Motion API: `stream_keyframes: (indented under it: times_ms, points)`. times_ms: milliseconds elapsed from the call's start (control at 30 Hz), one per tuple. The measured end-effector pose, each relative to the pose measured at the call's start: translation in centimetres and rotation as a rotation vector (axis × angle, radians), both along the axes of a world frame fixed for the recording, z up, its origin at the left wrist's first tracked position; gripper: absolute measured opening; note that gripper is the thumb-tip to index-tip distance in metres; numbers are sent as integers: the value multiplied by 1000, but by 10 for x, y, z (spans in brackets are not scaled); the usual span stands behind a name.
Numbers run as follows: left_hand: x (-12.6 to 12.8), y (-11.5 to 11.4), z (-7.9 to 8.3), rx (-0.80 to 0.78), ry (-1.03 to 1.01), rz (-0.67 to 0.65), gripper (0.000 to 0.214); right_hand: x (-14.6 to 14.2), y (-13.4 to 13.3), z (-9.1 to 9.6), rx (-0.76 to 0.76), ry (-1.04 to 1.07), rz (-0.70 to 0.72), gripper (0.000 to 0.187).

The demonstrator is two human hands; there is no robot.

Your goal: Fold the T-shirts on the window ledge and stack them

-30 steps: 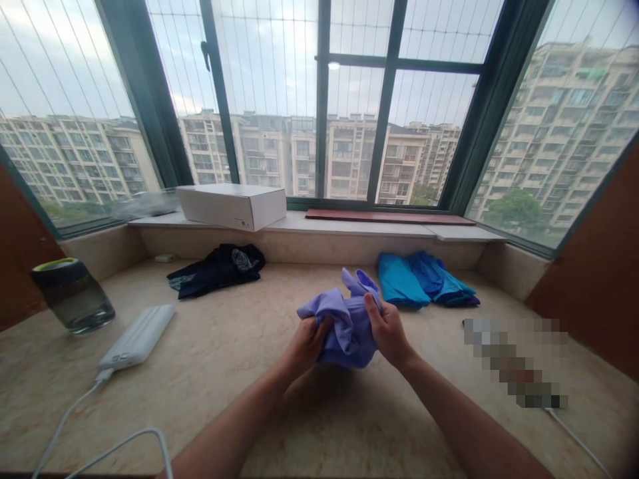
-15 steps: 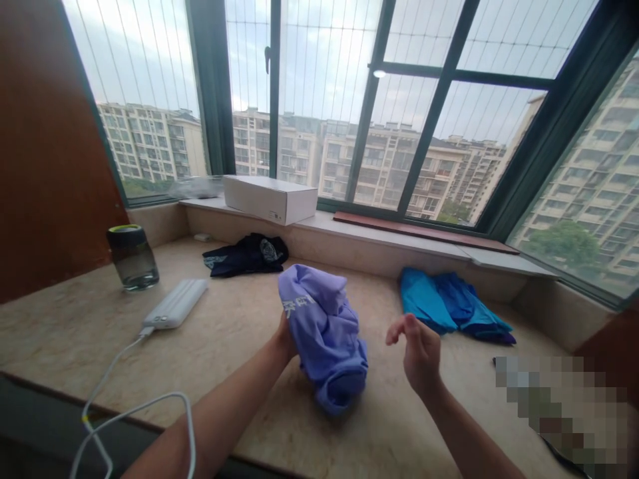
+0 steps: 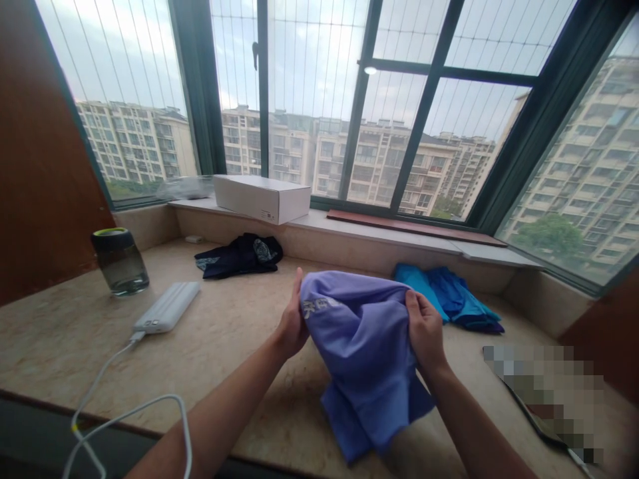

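A lavender garment point(image 3: 367, 352) with white lettering hangs between my hands above the beige marble ledge point(image 3: 234, 332). My left hand point(image 3: 293, 320) is closed on its upper left edge beside the lettering. My right hand point(image 3: 425, 329) is closed on its upper right edge. The cloth's lower part droops and rests on the ledge near the front. Blue and teal folded clothes point(image 3: 449, 303) lie just behind my right hand. A dark garment point(image 3: 239, 255) lies farther back on the left.
A white power bank point(image 3: 167, 307) with a white cable point(image 3: 114, 406) lies left. A dark jar with a green lid point(image 3: 118, 261) stands far left. A white box point(image 3: 262, 197) sits on the sill. A blurred patch point(image 3: 546, 399) covers something at right.
My right hand, free half a second ago, has taken hold of the garment's right edge. The bunched cloth has been spread out between both hands and hangs lower.
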State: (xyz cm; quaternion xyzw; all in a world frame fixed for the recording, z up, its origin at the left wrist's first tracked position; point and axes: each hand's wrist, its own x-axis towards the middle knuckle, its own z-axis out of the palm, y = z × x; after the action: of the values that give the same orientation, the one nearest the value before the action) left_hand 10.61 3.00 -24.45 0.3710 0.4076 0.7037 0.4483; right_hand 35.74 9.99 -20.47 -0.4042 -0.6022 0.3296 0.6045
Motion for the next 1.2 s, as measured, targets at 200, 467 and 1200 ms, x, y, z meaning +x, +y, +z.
stream_keyframes:
  times_ms: [200, 467, 1200]
  points:
    - [24, -7, 3, 112, 336, -54, 70, -8, -1, -2, -209, 246, 347, 43]
    - [65, -23, 20, 75, 727, -173, 30, -26, -31, 35, -193, 25, 676, 47]
    - [29, -91, 142, 3, 417, -422, 49, -8, -22, 158, 176, -260, 318, 58]
